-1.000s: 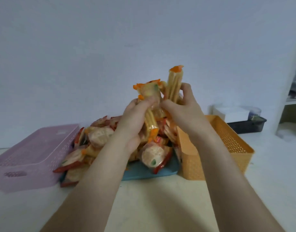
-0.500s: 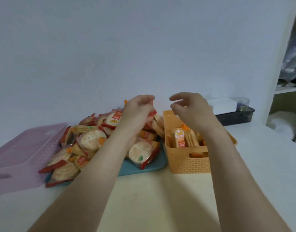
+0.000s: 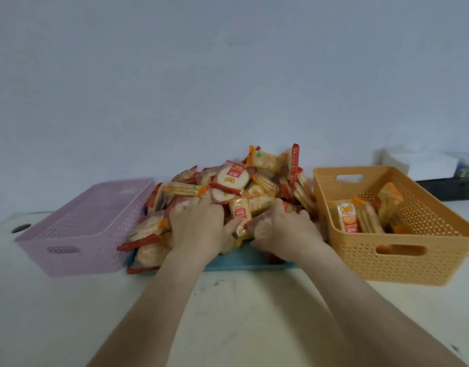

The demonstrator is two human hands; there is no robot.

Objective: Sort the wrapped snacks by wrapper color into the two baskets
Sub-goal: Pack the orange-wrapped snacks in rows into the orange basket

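At centre frame, the left hand and right hand dig into the heap of red- and orange-wrapped snacks on a teal tray; whether either grip clasps a packet I cannot tell. Flanking it for sorting, an empty lilac plastic basket and an orange plastic basket holding orange packets stand on the pale worktop against a bare wall.

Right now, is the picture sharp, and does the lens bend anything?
Head view: lighting is dim and flat, without glare. The snack pile and both hands, left hand and right hand, look soft, so small wrapper print is unreadable. Wide-angle distortion splays the pink basket and orange basket outward. Faint forearm shadows fall on the table.
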